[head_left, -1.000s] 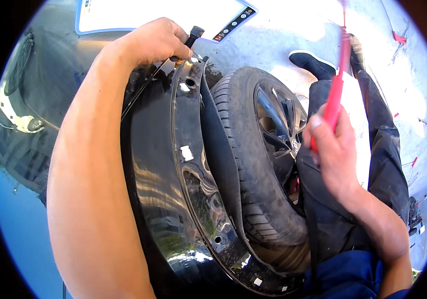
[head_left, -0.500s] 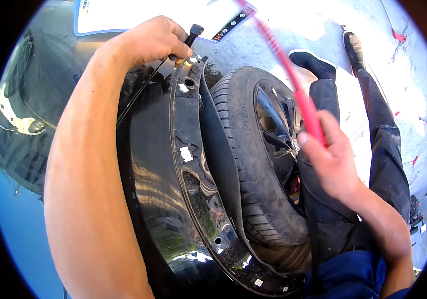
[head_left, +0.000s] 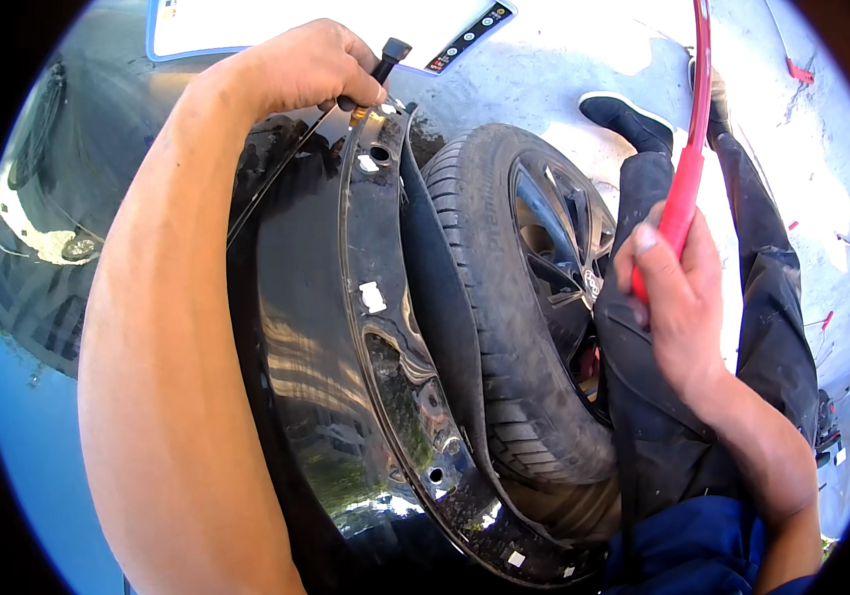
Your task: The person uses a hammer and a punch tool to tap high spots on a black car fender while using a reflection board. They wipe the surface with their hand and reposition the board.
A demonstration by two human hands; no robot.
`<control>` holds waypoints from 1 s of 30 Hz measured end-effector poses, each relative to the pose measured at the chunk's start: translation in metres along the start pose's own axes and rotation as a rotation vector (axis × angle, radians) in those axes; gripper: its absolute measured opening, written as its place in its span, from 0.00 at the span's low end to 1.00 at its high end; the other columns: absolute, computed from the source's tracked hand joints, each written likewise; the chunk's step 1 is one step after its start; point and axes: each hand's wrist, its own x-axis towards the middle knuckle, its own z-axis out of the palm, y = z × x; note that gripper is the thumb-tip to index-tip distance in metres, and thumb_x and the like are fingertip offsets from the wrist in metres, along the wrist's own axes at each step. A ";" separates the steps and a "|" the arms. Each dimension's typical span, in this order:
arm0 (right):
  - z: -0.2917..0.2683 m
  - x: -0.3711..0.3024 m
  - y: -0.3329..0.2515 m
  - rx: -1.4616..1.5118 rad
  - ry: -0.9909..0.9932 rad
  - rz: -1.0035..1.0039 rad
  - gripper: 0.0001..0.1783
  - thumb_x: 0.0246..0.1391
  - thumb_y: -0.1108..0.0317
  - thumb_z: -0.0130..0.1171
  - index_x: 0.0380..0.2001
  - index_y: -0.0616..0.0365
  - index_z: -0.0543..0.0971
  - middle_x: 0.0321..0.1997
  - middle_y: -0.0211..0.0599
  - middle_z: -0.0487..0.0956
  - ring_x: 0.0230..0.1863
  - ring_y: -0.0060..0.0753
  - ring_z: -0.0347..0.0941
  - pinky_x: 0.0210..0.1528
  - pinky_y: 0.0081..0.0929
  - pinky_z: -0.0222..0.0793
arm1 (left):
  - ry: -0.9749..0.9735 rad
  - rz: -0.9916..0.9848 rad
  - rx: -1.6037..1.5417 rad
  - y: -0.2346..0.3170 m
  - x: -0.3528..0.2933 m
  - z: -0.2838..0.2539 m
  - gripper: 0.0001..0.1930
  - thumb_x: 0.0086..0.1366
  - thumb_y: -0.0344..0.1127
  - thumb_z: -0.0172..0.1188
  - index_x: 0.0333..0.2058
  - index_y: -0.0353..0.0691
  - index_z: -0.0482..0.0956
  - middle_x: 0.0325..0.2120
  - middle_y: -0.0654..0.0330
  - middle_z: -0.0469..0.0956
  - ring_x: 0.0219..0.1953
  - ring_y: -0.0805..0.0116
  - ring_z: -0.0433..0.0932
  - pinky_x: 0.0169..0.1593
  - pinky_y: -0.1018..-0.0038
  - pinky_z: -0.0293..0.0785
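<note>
The left hand holds a black tool at the far end of the black panel. The right hand grips a red tool near the wheel.

The rod is red, the short tool plain black, the fender glossy black with streaky reflections and white patches, the tyre dusty grey-black with a grooved tread, the shoe black edged white, the board white edged light blue.

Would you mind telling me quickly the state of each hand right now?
Left hand: closed, holding a slim black tool with a blocky head.
Right hand: closed around the handle of a long, slender red tool.
</note>
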 end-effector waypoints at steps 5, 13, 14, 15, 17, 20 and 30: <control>-0.010 -0.001 0.012 -0.498 -0.174 -0.228 0.10 0.67 0.67 0.56 0.41 0.61 0.69 0.32 0.30 0.69 0.33 0.27 0.68 0.36 0.28 0.66 | 0.030 0.020 0.038 -0.004 -0.003 -0.001 0.15 0.58 0.43 0.69 0.34 0.35 0.88 0.26 0.60 0.80 0.29 0.69 0.74 0.39 0.70 0.69; -0.007 0.004 0.023 -0.294 -0.100 -0.149 0.10 0.69 0.65 0.54 0.47 0.56 0.69 0.27 0.25 0.71 0.27 0.15 0.66 0.29 0.17 0.62 | -0.006 0.017 0.059 -0.005 0.006 0.000 0.14 0.60 0.41 0.68 0.35 0.34 0.87 0.26 0.60 0.81 0.30 0.69 0.75 0.39 0.70 0.69; -0.011 0.006 0.023 -0.459 -0.146 -0.242 0.09 0.69 0.65 0.54 0.47 0.56 0.70 0.27 0.25 0.71 0.28 0.15 0.67 0.29 0.17 0.63 | 0.024 0.023 0.070 -0.006 0.004 -0.001 0.14 0.60 0.41 0.68 0.35 0.34 0.87 0.26 0.60 0.81 0.30 0.70 0.74 0.39 0.70 0.69; -0.013 0.009 0.022 -0.574 -0.163 -0.358 0.10 0.69 0.64 0.54 0.47 0.56 0.70 0.27 0.24 0.71 0.26 0.14 0.66 0.29 0.15 0.62 | 0.053 0.029 0.081 -0.006 0.002 -0.001 0.14 0.60 0.41 0.68 0.35 0.34 0.87 0.26 0.60 0.80 0.29 0.70 0.74 0.39 0.70 0.69; -0.005 0.009 0.007 -0.228 -0.060 -0.145 0.10 0.70 0.61 0.53 0.45 0.54 0.70 0.25 0.24 0.70 0.22 0.12 0.63 0.24 0.13 0.58 | 0.086 0.026 0.084 -0.009 0.001 0.001 0.14 0.60 0.41 0.68 0.33 0.34 0.86 0.25 0.61 0.79 0.29 0.70 0.73 0.38 0.71 0.68; 0.004 0.010 -0.001 0.025 0.066 -0.102 0.10 0.70 0.60 0.52 0.45 0.54 0.68 0.25 0.25 0.70 0.20 0.13 0.61 0.22 0.14 0.56 | 0.078 0.012 0.075 -0.003 0.000 -0.002 0.13 0.60 0.40 0.68 0.31 0.35 0.86 0.24 0.62 0.78 0.28 0.71 0.71 0.37 0.70 0.67; 0.005 0.011 -0.002 0.023 0.070 -0.060 0.10 0.69 0.61 0.55 0.43 0.54 0.70 0.25 0.25 0.71 0.21 0.12 0.63 0.22 0.13 0.55 | 0.103 0.012 0.028 -0.009 0.004 0.004 0.13 0.60 0.40 0.68 0.33 0.34 0.87 0.24 0.61 0.78 0.29 0.69 0.73 0.38 0.69 0.68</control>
